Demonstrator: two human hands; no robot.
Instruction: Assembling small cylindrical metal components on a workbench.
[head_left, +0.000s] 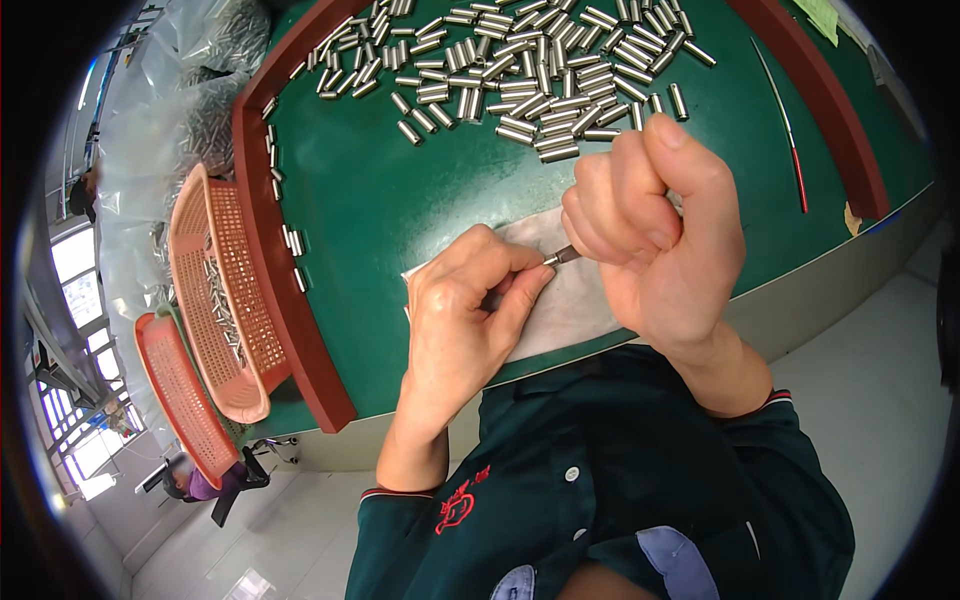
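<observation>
Single head-worn fisheye view, taken from above the wearer's dark green polo shirt (660,450) and directed steeply downward over the green tabletop (400,200). The lens sits close above the left hand (455,300) and right hand (670,220), near mid-field; loose steel cylinders (543,75) occupy the far side. Wide coverage reaches windows (73,255) at the left, and bends the reddish-brown left rail (265,230) within a black-rimmed round field.
</observation>
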